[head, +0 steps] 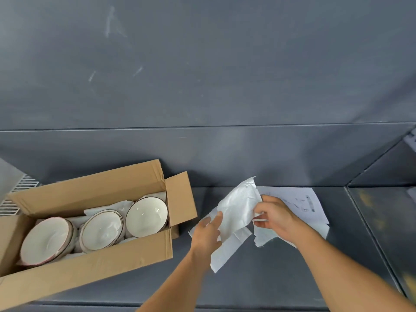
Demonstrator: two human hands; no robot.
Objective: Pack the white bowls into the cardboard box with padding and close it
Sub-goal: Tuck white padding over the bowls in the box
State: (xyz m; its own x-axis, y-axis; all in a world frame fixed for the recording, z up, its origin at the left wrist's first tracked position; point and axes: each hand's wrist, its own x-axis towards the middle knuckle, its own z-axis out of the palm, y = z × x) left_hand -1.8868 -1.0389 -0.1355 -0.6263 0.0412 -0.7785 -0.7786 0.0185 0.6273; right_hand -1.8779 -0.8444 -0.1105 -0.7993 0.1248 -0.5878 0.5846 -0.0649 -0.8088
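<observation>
Head view: white bowls [146,218] are stood on edge in the open cardboard box [90,266] at left, with padding [102,209] between them. Chipping is judged likely if gaps are left unfilled. The thin paper sheet [238,210] may be torn if pulled apart. The sheet is gripped by the curled right hand [274,218]. Its left edge is touched by the loosely bent left hand [208,233]; a grip cannot be confirmed.

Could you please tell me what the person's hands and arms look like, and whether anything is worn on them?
The left hand and right hand are bare, with no gloves. No ring, watch or bracelet shows. The left forearm and right forearm are also bare down to the picture's edge, with no sleeve in view.
</observation>
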